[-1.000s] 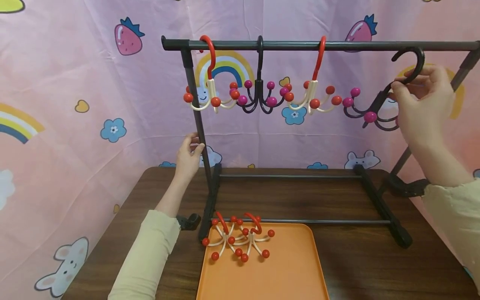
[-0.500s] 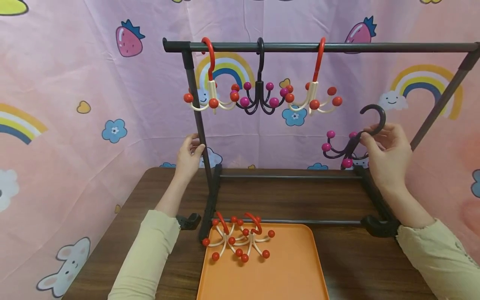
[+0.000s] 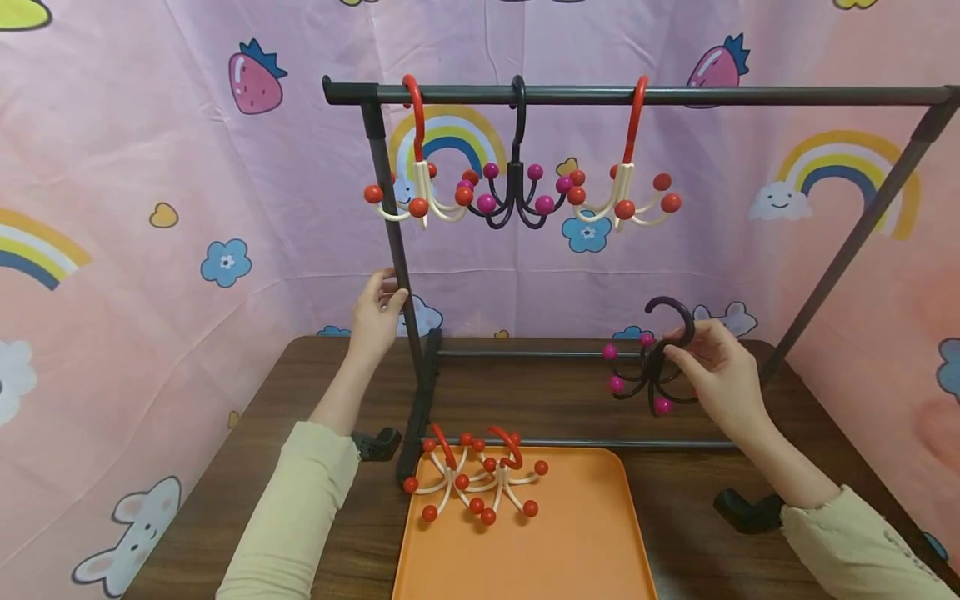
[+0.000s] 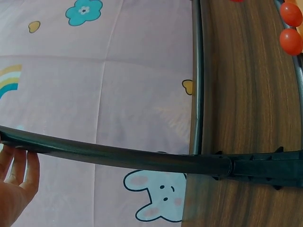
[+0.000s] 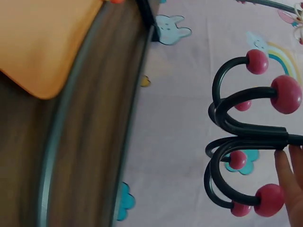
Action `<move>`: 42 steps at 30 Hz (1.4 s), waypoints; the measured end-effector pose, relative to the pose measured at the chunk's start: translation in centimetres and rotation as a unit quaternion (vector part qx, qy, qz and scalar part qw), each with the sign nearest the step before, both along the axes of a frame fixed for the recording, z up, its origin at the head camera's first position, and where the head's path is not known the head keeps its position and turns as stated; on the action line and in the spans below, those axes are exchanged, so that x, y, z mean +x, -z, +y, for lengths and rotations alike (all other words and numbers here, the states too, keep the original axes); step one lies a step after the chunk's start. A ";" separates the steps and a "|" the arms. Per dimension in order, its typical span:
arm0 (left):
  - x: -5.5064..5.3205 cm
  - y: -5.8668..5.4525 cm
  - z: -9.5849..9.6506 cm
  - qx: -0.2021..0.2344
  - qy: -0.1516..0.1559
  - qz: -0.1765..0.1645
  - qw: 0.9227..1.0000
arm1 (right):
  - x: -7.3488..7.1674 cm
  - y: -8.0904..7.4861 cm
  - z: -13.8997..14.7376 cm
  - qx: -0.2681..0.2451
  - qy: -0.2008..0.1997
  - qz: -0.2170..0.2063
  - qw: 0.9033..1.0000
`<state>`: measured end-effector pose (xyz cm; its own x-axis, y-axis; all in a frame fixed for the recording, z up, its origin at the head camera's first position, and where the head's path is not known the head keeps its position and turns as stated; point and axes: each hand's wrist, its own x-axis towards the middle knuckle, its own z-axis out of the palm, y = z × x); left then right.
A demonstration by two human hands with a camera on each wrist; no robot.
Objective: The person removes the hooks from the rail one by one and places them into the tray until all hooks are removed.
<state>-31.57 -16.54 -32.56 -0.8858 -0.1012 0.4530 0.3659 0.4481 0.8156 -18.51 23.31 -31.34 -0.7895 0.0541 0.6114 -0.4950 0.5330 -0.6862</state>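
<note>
At my right hand [image 3: 720, 375], nearly closed in a pinch, the black ball-tipped hook hanger [image 3: 655, 360] is lower than one second ago, so looks free of the rail [image 3: 570, 96] above; my left hand [image 3: 375, 321] grips the rack's left post [image 3: 397, 250].

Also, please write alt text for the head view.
Right hand pinches a black claw hanger; left hand holds a clothes rack's post. Three similar hangers hang from the top bar; two red-hooked hangers lie on an orange tray.
</note>
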 end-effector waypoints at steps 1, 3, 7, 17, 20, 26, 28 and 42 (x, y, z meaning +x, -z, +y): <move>0.0 0.0 0.0 -0.001 -0.001 -0.001 1.000 | 0.4 0.1 -0.3 0.002 -0.004 -0.002 1.000; 0.0 0.0 0.0 -0.003 -0.001 -0.004 1.000 | 0.9 0.5 -0.8 0.008 -0.011 -0.006 1.000; 0.0 0.1 0.0 -0.006 0.003 -0.008 1.000 | 1.3 1.8 -1.3 0.016 -0.034 -0.013 0.999; 0.0 0.3 0.1 -0.002 0.003 -0.018 1.000 | 0.9 7.6 -2.4 -0.025 -0.089 -0.045 0.995; 0.0 0.3 0.0 -0.001 0.003 -0.015 1.000 | 1.1 9.0 -3.2 -0.029 -0.112 -0.046 0.992; -0.1 0.3 -0.1 0.005 0.006 -0.009 1.000 | 1.6 11.1 -4.6 -0.058 -0.128 -0.074 0.987; -0.2 0.4 0.0 0.006 0.007 -0.008 1.000 | 1.8 11.7 -5.0 -0.060 -0.130 -0.079 0.987; -0.3 0.5 0.0 0.005 -0.005 -0.004 1.000 | 2.5 15.0 -7.7 -0.067 -0.127 -0.085 0.986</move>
<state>-31.88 -16.54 -33.05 -0.8880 -0.1145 0.4453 0.3553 0.4437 0.8227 -16.03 15.62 -46.32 -0.8783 -0.0879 0.4700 -0.4729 0.3053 -0.8265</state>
